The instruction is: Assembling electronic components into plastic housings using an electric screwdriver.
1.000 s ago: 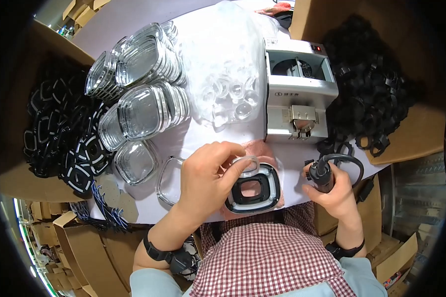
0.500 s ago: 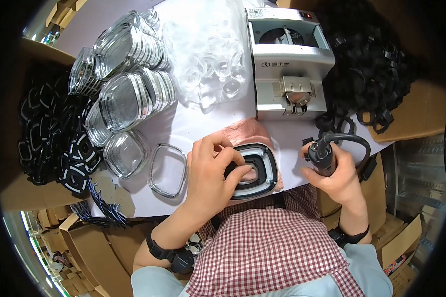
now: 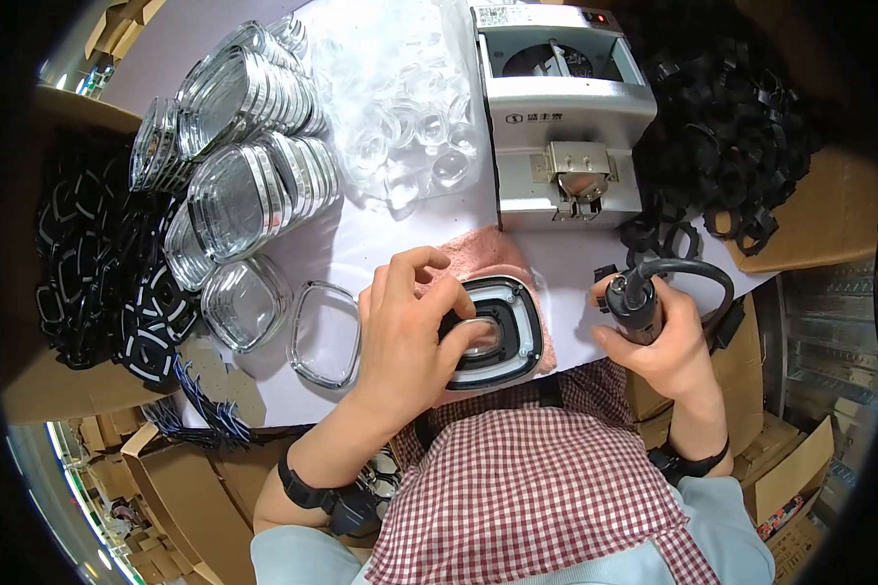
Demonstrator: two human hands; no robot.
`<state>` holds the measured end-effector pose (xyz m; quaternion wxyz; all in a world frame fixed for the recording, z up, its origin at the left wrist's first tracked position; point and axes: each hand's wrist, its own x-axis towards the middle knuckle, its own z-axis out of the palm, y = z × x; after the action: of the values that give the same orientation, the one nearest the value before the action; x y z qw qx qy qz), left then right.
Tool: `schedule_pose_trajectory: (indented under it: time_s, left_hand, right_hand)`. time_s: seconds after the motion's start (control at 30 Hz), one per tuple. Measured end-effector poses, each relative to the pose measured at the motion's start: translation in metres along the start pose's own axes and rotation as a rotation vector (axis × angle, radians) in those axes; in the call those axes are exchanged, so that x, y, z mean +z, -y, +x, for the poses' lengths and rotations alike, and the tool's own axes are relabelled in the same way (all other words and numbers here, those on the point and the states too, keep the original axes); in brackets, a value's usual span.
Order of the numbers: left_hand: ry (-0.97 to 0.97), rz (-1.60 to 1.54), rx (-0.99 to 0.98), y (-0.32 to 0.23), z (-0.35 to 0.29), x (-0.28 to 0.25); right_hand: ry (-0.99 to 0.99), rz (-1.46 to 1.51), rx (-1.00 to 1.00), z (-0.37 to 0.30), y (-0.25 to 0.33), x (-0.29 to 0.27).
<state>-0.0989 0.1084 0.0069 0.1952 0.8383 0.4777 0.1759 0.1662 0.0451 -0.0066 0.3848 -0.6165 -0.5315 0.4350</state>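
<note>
A rounded black-and-white housing (image 3: 523, 336) with corner screws sits on a pink cloth (image 3: 485, 255) at the table's front edge. Over its left side reaches my left hand (image 3: 405, 336), thumb and forefinger pinched at a round clear lens (image 3: 486, 338) in the housing's middle. The fingers partly cover the lens and the housing's left rim. To the right, my right hand (image 3: 668, 341) is wrapped around a black corded handheld tool (image 3: 633, 310), held upright; its lower end is hidden. A clear frame-like cover (image 3: 324, 333) lies left of my left hand.
Stacks of clear covers (image 3: 239, 200) stand at the left, beside a box of black frames (image 3: 78, 249) with wires. A bag of clear lenses (image 3: 410, 122) lies behind the cloth. A silver machine (image 3: 571, 122) stands back right, next to a heap of black rings (image 3: 737, 146).
My left hand has shifted slightly left, and its thumb and forefinger have drawn back a little, showing more of the lens. My right hand holds the tool in nearly the same place.
</note>
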Motion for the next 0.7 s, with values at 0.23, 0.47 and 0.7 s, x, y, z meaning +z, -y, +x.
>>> schedule_pose_trajectory:
  time_s: [0.23, 0.47, 0.7]
  left_hand:
    - [0.171, -0.099, -0.158, 0.013, 0.011, 0.004]
    - [0.328, 0.016, -0.263, 0.007, 0.025, -0.004]
    - [0.222, 0.068, -0.041, -0.001, 0.015, -0.019]
  right_hand:
    - [0.002, -0.030, -0.038, 0.001, -0.002, 0.000]
    - [0.038, 0.023, 0.017, -0.005, 0.007, -0.006]
    - [0.339, 0.828, -0.134, -0.015, 0.007, -0.014]
